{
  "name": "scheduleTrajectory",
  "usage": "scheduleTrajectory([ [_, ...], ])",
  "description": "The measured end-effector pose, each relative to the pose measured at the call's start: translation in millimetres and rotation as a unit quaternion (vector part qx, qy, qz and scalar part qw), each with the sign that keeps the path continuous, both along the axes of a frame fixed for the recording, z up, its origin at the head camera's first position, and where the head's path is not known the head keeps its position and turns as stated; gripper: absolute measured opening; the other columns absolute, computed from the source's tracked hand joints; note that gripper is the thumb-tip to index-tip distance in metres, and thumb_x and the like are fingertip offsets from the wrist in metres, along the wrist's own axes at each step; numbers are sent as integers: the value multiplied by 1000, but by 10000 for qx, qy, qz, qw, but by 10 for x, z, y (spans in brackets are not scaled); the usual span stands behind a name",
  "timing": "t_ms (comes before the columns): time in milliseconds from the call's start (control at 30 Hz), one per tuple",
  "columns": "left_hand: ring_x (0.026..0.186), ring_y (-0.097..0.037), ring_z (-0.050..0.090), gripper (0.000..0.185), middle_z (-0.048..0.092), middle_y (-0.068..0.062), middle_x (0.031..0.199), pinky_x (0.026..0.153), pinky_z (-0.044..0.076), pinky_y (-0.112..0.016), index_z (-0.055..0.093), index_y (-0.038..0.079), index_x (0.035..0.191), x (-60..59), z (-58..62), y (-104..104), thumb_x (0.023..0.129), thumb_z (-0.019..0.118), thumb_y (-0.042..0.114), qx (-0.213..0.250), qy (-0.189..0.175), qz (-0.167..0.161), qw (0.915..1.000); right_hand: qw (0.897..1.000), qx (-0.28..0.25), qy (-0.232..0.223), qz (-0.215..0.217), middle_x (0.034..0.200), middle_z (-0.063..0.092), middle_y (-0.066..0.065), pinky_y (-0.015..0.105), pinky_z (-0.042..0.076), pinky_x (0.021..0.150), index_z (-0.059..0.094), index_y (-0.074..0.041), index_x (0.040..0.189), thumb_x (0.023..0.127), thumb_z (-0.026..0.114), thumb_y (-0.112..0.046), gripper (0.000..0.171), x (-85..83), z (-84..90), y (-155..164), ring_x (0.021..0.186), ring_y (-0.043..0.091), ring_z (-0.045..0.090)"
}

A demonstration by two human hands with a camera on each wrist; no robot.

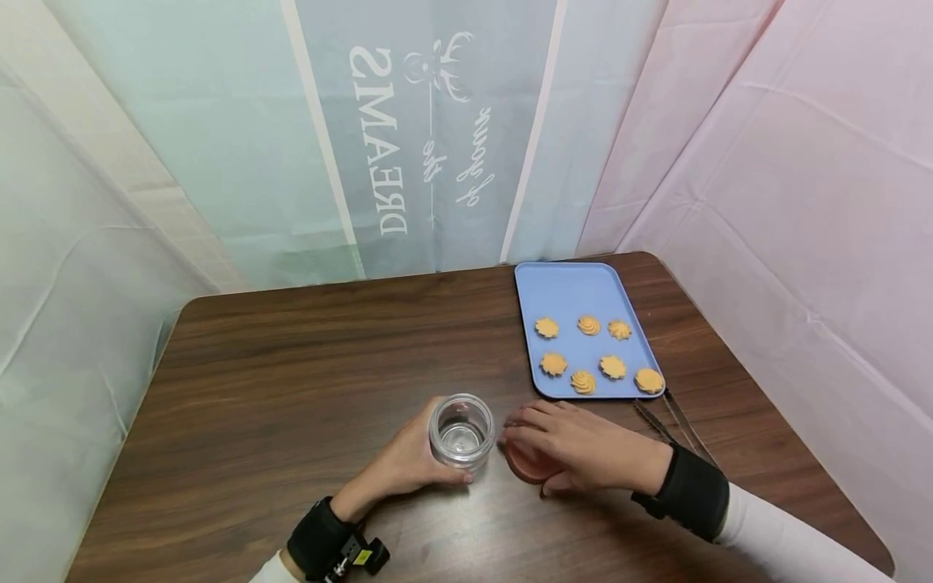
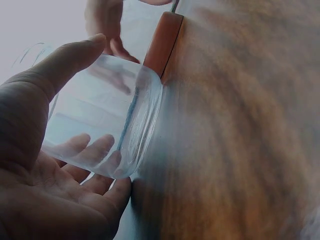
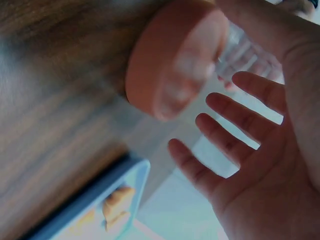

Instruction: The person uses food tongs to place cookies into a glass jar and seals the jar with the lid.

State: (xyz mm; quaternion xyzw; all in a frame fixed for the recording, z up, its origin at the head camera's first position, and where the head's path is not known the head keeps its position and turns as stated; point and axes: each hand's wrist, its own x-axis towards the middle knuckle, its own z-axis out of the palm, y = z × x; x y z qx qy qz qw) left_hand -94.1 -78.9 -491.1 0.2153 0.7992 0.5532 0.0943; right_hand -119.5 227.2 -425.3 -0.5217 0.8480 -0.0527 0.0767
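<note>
A clear, open-topped jar (image 1: 462,437) stands upright on the wooden table, with nothing inside it. My left hand (image 1: 408,458) holds it from the left, thumb on one side and fingers around the other, as the left wrist view shows. Just right of the jar lies a round reddish-brown lid (image 1: 526,465), flat on the table. Over the lid is my right hand (image 1: 583,444), partly covering it in the head view. From the right wrist, its fingers (image 3: 235,115) appear spread and nearly straight, apart from the lid (image 3: 155,62).
A blue tray (image 1: 568,290) sits at the back right of the table (image 1: 291,389), bearing several piped, flower-shaped cookies (image 1: 553,364). Metal tongs (image 1: 681,421) lean at its near right corner, partly behind my right wrist. Fabric curtains (image 1: 248,162) hang around the table.
</note>
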Motion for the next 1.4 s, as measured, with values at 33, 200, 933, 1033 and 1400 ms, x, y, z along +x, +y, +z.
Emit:
scheduleTrajectory([
  [33,126,-29,62,99,66,-11,136,109,46,-53,49,5,147,1,2,4,66,103,25,0,13,9,10000,9999,-97,103,-55,148,56,5,47,54,104,55,-15,151,82,90,-52,86,3,28,17,134,24,55],
  [200,125,-30,63,99,67,-11,136,109,47,-52,49,5,146,9,4,9,65,103,25,-39,111,48,9999,9961,-631,523,-333,143,59,7,44,57,100,59,-13,145,82,90,-50,79,15,130,118,129,24,59],
  [933,127,-29,62,101,66,-11,138,109,46,-53,49,5,147,5,2,1,65,103,26,-72,65,45,9999,9525,-745,1272,-2666,135,61,22,51,61,77,53,-1,149,83,90,-46,88,107,347,638,117,40,64],
  [1033,126,-29,63,100,66,-11,137,109,46,-54,49,5,146,-1,9,-7,65,103,25,-79,101,48,9999,9473,-723,1292,-2842,134,61,23,49,60,70,53,-1,149,83,91,-44,87,122,350,712,113,38,63],
  [1400,126,-28,63,99,66,-10,137,108,47,-50,49,6,146,-4,12,-15,65,103,27,-131,90,52,9999,9320,-668,1542,-3213,132,58,27,54,57,64,53,1,143,77,94,-40,88,167,294,959,114,45,60],
])
